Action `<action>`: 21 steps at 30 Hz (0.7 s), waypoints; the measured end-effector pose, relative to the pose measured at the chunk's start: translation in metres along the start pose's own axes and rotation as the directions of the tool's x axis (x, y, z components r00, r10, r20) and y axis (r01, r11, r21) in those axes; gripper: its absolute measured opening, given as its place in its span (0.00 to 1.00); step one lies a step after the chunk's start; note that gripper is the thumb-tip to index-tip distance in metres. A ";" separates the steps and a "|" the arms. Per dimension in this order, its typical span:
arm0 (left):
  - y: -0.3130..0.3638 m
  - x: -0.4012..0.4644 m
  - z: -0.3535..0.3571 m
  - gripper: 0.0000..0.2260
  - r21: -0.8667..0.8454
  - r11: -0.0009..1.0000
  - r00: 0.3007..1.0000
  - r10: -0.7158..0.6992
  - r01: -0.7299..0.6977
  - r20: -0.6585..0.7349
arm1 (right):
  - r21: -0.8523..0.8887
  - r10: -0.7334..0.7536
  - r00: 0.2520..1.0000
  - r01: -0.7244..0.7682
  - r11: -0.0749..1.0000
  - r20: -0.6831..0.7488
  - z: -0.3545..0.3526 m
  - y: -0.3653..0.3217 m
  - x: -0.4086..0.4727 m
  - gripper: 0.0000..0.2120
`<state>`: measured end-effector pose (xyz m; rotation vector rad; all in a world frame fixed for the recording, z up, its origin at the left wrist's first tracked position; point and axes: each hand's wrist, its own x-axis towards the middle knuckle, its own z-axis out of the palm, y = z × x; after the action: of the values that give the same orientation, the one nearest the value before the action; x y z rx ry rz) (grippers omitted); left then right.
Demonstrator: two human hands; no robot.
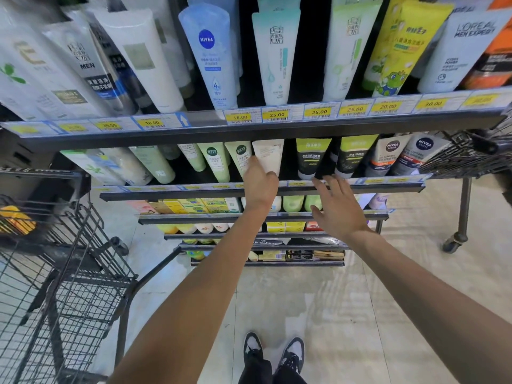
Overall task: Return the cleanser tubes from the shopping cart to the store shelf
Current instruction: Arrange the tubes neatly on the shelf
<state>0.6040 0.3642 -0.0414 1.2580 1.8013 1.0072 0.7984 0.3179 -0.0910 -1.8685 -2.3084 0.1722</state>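
**Cleanser tube at the second shelf, held by the left hand**

Cleanser tube (268,156), cream-white, stands cap-down on the second shelf (260,189), which serves as the landmark below. Nearest the viewer, below that shelf, two black-and-white shoes (274,353) stand on the pale tiled floor (346,314). Left of the shelf, a black wire shopping cart (63,273) holds an orange item, blurred, in its upper basket. Both bare forearms reach up toward the shelf. The left hand (260,187) is at the shelf's front rail; its grip is narrow, fingers curled round the lower end of the cream tube. The right hand (336,206), just right of it and apart from the tube, has a wide grip, fingers spread and holding nothing, in front of the rail. On the shelf, pale green tubes (214,162) stand left of the cream tube; black-and-lime tubes (311,157) stand right of it. Above the shelf, the top shelf (249,128) carries yellow price labels and taller tubes, among them a blue Nivea tube (212,56).
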 end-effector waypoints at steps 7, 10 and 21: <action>0.006 0.009 0.002 0.17 -0.050 0.997 0.999 -0.051 0.052 0.018 | 0.002 0.000 1.000 0.000 1.000 0.000 -0.002 0.001 0.000 0.32; 0.005 0.010 0.005 0.18 -0.058 0.997 0.999 -0.053 0.053 0.009 | 0.021 -0.006 1.000 0.006 1.000 -0.013 -0.001 0.001 0.000 0.32; 0.002 0.007 0.010 0.17 -0.076 0.996 0.999 -0.048 0.046 -0.017 | 0.005 -0.010 1.000 0.010 1.000 -0.029 0.001 0.002 0.000 0.32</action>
<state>0.6115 0.3738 -0.0451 1.1590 1.7822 1.0541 0.8001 0.3182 -0.0922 -1.8446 -2.2952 0.1494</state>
